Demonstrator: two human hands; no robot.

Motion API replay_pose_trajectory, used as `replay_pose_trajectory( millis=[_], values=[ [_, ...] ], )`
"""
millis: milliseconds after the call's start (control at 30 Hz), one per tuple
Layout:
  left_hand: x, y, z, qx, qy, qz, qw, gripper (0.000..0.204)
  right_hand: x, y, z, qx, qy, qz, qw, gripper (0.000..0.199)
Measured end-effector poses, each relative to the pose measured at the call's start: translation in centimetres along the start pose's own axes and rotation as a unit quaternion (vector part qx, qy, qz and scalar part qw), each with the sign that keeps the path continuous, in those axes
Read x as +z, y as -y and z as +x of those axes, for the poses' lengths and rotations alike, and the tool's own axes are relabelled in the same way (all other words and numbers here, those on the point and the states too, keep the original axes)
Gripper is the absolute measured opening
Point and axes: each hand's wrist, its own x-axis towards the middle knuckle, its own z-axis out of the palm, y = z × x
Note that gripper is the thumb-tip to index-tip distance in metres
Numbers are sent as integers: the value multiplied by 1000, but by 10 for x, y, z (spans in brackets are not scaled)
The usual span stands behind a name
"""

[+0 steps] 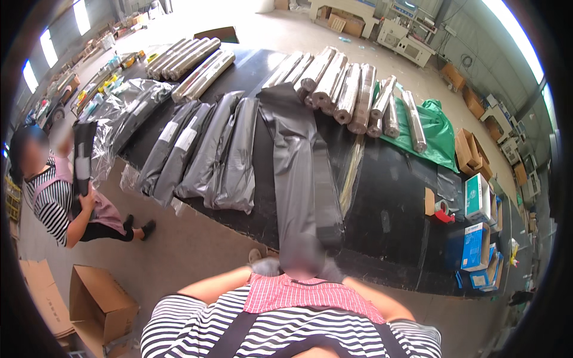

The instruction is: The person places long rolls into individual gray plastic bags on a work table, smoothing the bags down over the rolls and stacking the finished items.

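Observation:
A long grey-black plastic bag lies lengthwise across the black table, its near end reaching the front edge before me. Close to that end, on the left, is my left hand in a grey glove. My right hand, also gloved, sits at the right of the same end and is mostly hidden. A dark blurred patch covers the bag's end between them, so the fingers of both hands cannot be made out. Left of the bag, several wrapped rolls in dark plastic lie side by side, some with white labels.
Several shiny rolls lie at the back, partly on a green sheet. Small boxes and red tape stand at the right. A co-worker at left holds a dark wrapped roll. Open cartons sit on the floor.

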Motion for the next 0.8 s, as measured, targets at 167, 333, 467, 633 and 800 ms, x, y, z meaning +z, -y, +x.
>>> replay_pose_trajectory(
  millis=[167,333,467,633,800],
  values=[
    [-3,65,37,254,-73,-64,962,28,3,-36,13,-83,79,-249,962,22],
    [-30,-16,31,13,60,-54,997,29,-68,13,58,21,169,-210,963,24],
    [16,-13,-25,128,79,-16,988,29,-25,-68,-64,34,177,26,983,29],
    [-44,4,-9,6,120,-43,992,40,-61,24,-40,141,284,-9,948,30],
    [-90,-5,59,149,-248,-193,938,44,-49,51,-59,253,161,229,926,41]
  ],
)
